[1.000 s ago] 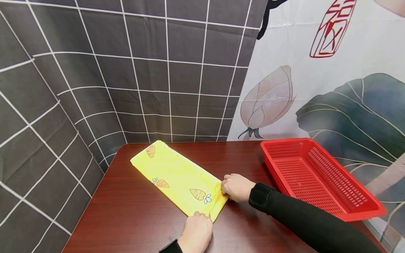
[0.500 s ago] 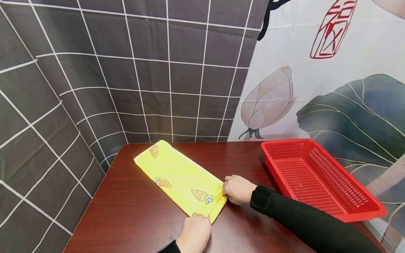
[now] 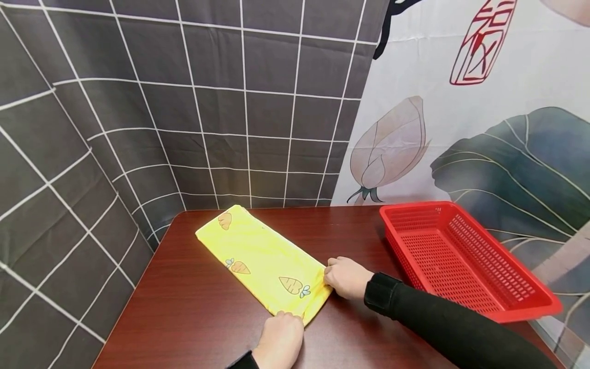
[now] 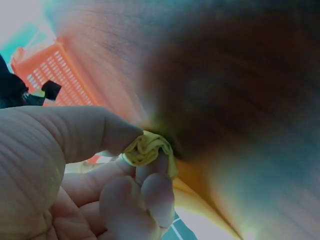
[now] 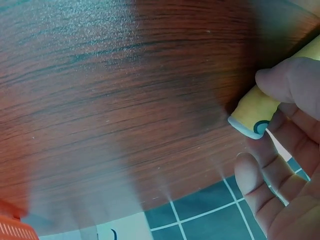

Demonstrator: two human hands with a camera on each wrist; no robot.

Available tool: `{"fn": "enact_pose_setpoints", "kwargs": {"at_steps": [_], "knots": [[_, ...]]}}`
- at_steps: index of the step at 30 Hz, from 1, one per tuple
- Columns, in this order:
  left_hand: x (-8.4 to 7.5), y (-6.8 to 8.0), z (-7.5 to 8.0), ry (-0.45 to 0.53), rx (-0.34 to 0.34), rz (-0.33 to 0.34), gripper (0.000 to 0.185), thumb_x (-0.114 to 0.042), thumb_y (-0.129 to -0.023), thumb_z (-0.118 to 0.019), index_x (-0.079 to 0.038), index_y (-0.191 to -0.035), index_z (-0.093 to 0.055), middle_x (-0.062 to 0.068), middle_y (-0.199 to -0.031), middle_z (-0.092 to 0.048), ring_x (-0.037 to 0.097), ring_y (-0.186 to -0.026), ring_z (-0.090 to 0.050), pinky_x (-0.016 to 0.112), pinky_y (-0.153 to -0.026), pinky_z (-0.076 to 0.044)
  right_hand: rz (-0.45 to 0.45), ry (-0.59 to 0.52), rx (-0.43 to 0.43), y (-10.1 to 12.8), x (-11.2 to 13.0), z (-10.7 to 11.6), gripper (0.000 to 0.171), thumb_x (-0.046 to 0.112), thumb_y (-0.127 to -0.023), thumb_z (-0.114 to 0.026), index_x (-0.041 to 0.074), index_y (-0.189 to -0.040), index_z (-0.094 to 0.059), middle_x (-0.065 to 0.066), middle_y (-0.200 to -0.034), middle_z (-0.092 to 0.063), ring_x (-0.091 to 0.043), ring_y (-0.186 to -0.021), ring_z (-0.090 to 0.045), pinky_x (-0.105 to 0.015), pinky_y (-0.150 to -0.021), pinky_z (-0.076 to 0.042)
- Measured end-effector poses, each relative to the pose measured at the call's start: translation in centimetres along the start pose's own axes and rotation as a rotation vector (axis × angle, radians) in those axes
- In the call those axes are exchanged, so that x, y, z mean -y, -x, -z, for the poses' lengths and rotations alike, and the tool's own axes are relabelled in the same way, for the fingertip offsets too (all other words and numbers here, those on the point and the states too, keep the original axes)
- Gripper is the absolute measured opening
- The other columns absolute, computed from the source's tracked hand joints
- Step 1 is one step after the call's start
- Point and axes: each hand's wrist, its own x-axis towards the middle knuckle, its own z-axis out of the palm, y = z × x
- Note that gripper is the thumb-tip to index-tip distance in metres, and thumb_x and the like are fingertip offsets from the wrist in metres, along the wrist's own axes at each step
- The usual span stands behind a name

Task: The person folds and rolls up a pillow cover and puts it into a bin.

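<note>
**Folded yellow cloth held at two corners on a dark wooden table**

The scene is backed by a dark grey curtain printed with a white grid (image 3: 138,102) on the left and a pale hanging printed with a lotus bud and large leaves (image 3: 461,128) on the right. A dark reddish-brown wood-grain table (image 3: 193,318) fills the lower part of the head view; its near edge is cut off by the frame.

Along the table's right edge, a red perforated plastic basket (image 3: 507,307) is seen, rectangular and shallow.

Toward the table's far left corner, a yellow folded cloth with a carrot print (image 3: 258,256) lies flat, running diagonally toward the near middle.

Its near end is held at both corners. The right hand (image 3: 346,277), in a black sleeve, is closed on the right corner, thumb over fingers. The left hand (image 3: 278,342), partly cut off below, pinches the other corner, bunched between thumb and fingertips (image 4: 150,192). Both wrist views are blurred and discoloured.
</note>
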Motion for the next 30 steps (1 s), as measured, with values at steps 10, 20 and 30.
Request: {"fn": "enact_pose_setpoints", "kwargs": {"at_steps": [10, 20, 30], "knots": [[0.7, 0.3, 0.1, 0.042, -0.007, 0.004, 0.013, -0.011, -0.093, -0.068, -0.011, -0.08, -0.071, 0.003, -0.074, -0.063, 0.017, -0.071, -0.06, 0.038, -0.059, -0.054, -0.008, 0.03, -0.045, 0.4, 0.4, -0.6, 0.011, 0.016, -0.09, -0.081, 0.024, -0.083, -0.079, 0.007, -0.075, -0.069, -0.015, -0.071, -0.043, -0.026, -0.065, -0.034], [1.0, 0.4, -1.1, 0.322, 0.047, 0.004, 0.035, -0.038, -0.098, -0.073, -0.022, -0.068, -0.063, -0.008, -0.067, -0.064, 0.013, -0.065, -0.065, 0.037, -0.057, -0.049, 0.018, 0.024, -0.052, 1.2, -0.1, 0.0, 0.01, 0.021, -0.092, -0.081, 0.023, -0.082, -0.08, 0.008, -0.075, -0.069, -0.014, -0.071, -0.044, -0.025, -0.066, -0.034], [1.2, 0.4, -0.9, 0.437, 0.184, 0.069, 0.037, -0.037, -0.104, -0.065, -0.021, -0.071, -0.06, -0.009, -0.068, -0.058, 0.01, -0.067, -0.061, 0.038, -0.065, -0.05, 0.04, 0.001, 0.018, 1.6, -0.6, 0.5, 0.004, 0.024, -0.09, -0.085, 0.027, -0.09, -0.082, 0.01, -0.083, -0.074, -0.013, -0.074, -0.047, -0.025, -0.067, -0.036]]}}
